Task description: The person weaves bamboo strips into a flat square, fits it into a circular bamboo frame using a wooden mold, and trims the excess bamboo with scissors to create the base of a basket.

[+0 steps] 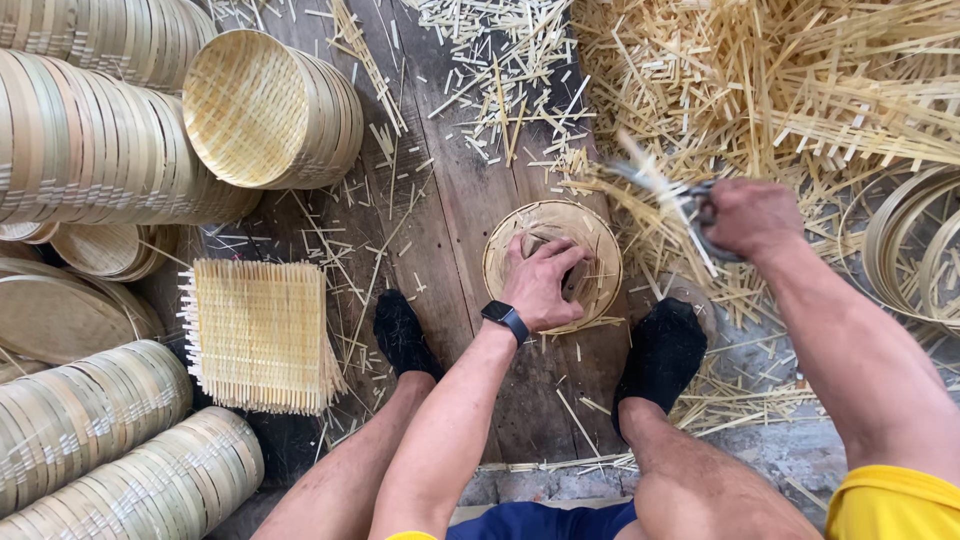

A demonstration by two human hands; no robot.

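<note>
My left hand (pixel 541 282) presses down inside a small round woven bamboo basket (pixel 596 232) that rests on a wooden board between my feet. A dark watch sits on that wrist. Raised to the right of the basket, my right hand (pixel 748 217) grips a pair of scissors (pixel 668 190), blurred, with the blades pointing left above the bamboo offcuts.
A square woven bamboo mat (pixel 259 334) lies left of my feet. Stacks of round bamboo trays (pixel 100 150) fill the left side, one stack (pixel 268 110) lying on its side. Loose bamboo strips (pixel 780 90) pile up at upper right, bamboo hoops (pixel 915 245) at right.
</note>
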